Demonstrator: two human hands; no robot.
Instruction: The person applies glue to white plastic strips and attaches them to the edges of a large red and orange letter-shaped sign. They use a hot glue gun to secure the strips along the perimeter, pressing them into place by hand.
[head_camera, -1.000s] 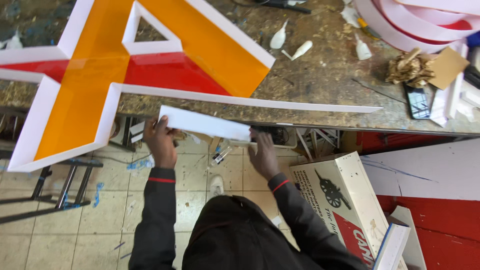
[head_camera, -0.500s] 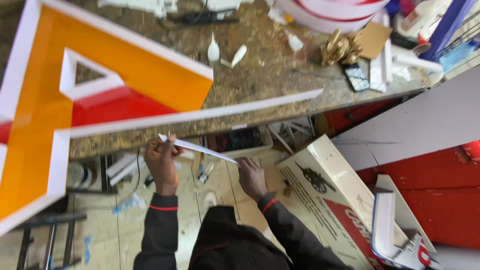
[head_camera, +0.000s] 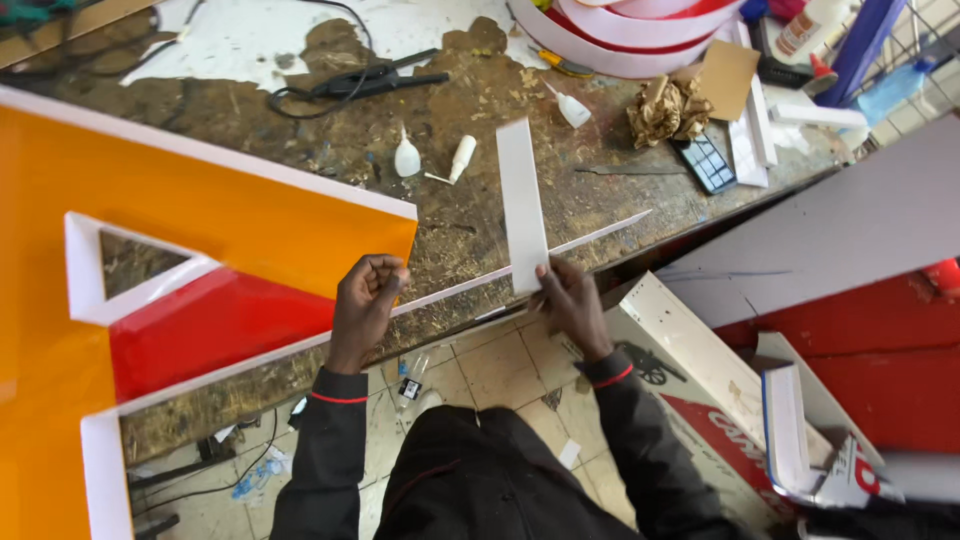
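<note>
A large orange and red sign letter with white edging (head_camera: 200, 240) lies on the worn wooden workbench (head_camera: 440, 90). My left hand (head_camera: 365, 305) rests on its lower right corner, fingers curled at the white edge strip (head_camera: 580, 243) that juts out to the right. My right hand (head_camera: 572, 300) pinches the near end of a flat white plastic strip (head_camera: 521, 200), which points away from me over the bench. Both sleeves are dark with a red cuff stripe.
Two small white glue bottles (head_camera: 405, 158), a black corded tool (head_camera: 370, 82), curved white and red strips (head_camera: 640, 30), crumpled brown paper (head_camera: 665, 108) and a phone (head_camera: 706, 163) lie on the bench. A cardboard box (head_camera: 700, 370) and red and white panels (head_camera: 850, 260) stand at the right.
The white strip has swung from lying across in both hands to pointing away, held by my right hand alone. My left hand has moved onto the letter's corner. The view has shifted left.
</note>
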